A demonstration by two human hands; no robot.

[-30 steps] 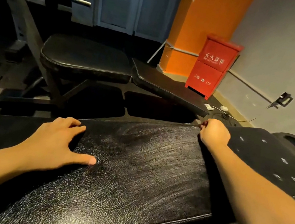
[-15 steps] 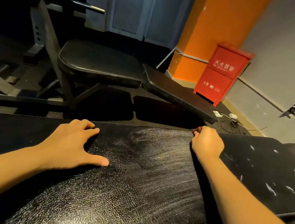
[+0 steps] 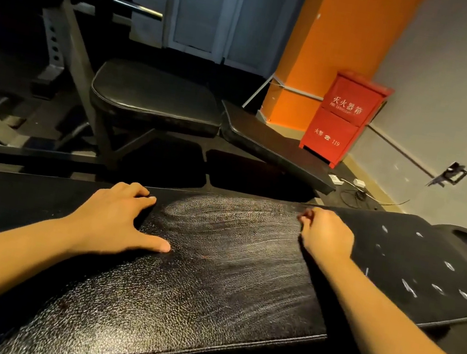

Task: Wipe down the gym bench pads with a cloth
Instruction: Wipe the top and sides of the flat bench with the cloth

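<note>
**Step in hand.** Judged as a pause in wiping the near pad. The streaks suggest its middle and right part were already covered, while the left end looked untouched.

**Bench pad** [image 3: 208, 281]. Black grained vinyl, lying across the foreground. Pale smears ran in arcs over the middle and right, and the left end was duller and darker.

**Second pad** [image 3: 412, 262]. Black, just beside the first at its right end across a narrow gap. It was dotted with small white nicks or tears.

**Left hand** [image 3: 114, 218]. Flat, with fingers spread and thumb out, it rested on the bench pad near its far edge, left of the streaks.

**Right hand** [image 3: 326, 235]. At the far right corner of the bench pad, by the gap, with fingers curled in. Whether they pinched anything could not be told.

**Cloth.** None visible.

**Next move.** Likely calls for the cloth in a firm grip, then overlapping strokes across the left end and the second pad. The nicks there could snag it.

**Surroundings.** Another bench [image 3: 155, 99] stood behind. A red cabinet [image 3: 344, 115] stood by an orange pillar [image 3: 335, 39].
</note>
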